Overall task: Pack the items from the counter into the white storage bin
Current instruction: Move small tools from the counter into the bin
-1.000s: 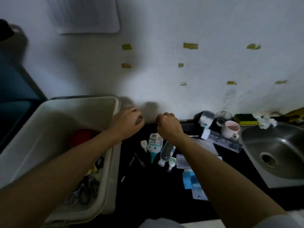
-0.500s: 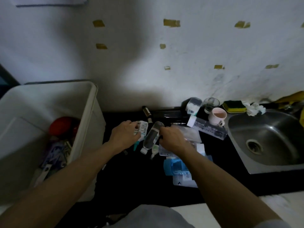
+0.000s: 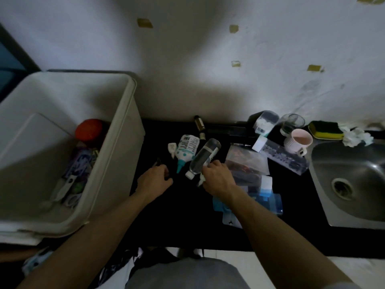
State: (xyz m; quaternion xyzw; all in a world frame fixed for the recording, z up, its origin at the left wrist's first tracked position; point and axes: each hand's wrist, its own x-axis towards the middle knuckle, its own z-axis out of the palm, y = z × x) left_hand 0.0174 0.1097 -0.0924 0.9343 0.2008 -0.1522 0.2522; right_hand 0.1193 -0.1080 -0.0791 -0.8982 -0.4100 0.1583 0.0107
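dim, soft-focus frame; wide-angle bending at edges, shadow across wall.

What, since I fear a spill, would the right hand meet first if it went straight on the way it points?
The clear bottle, lying on the counter just ahead of the right hand; whether the fingertips touch it is unclear.

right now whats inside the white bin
In the white bin: a red round thing at the far end, a purple packet in front of it, and a white-handled tool nearer. Whatever lies beneath them is covered; smaller bits are too blurred to name.
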